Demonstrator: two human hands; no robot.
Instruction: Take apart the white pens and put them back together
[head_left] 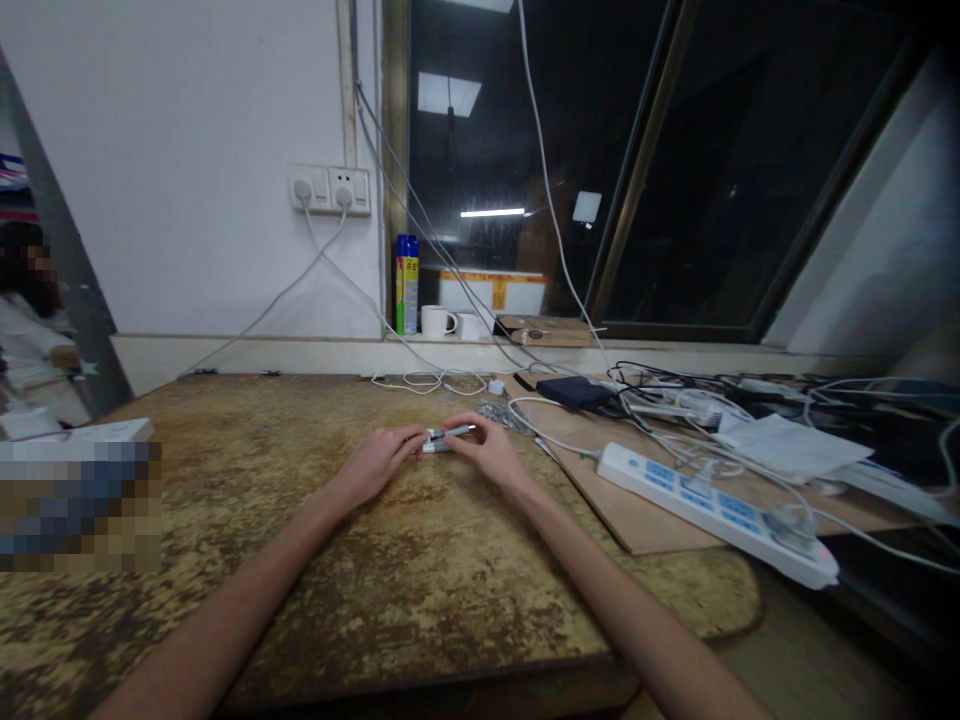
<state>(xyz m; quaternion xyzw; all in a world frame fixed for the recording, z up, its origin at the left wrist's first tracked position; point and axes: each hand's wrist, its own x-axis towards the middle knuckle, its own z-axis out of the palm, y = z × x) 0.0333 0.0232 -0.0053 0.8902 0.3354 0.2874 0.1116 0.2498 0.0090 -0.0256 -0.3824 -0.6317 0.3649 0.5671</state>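
Note:
Over the middle of the worn wooden table [315, 580], my two hands meet at slim, pen-like grey-and-white pieces [435, 448]. Two of these pieces seem to lie side by side, one just above the other; their exact kind is too small to make out. My left hand [381, 460] is closed, its fingertips pinching the left ends. From the other side, my right hand [486, 450] has thumb and fingers closed round the right part of the upper piece. Just behind my right hand lies a small heap of shiny silvery bits [502, 415], partly hidden by it.
A white power strip [712, 515] lies on a brown board [592, 490] at right, among tangled cables [675, 400]. A spray can [406, 285] and a white mug [436, 321] stand on the window ledge. Part of a person [30, 320] shows at far left.

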